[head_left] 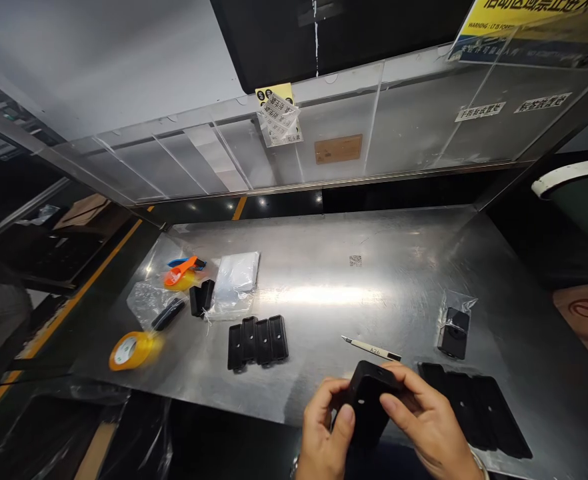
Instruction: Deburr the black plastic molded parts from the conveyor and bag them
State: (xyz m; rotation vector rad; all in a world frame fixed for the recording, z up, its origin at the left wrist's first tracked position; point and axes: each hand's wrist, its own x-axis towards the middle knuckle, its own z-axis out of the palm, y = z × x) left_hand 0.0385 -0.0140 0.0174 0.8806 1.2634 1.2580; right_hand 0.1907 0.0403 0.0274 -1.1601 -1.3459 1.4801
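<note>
Between my two hands, over the near edge of the table, is a black rectangular case (369, 403) with a small hole in its face. My left hand (324, 427) closes on its left side, thumb on the face. From the right, my right hand (424, 417) grips its upper part with thumb and fingers. Just beyond the case lies a slim white craft knife (371, 348) marked A26. Several larger black trays (479, 407) sit beside my right hand. A row of small black trays (257, 341) lies left of centre.
A bagged black part (455, 333) lies at the right. Toward the left are a stack of clear plastic bags (237, 277), an orange tape dispenser (180, 272), black pieces (202, 298) and a yellow tape roll (133, 351). A clear divided shelf (404, 133) spans the back above the metal table (314, 240).
</note>
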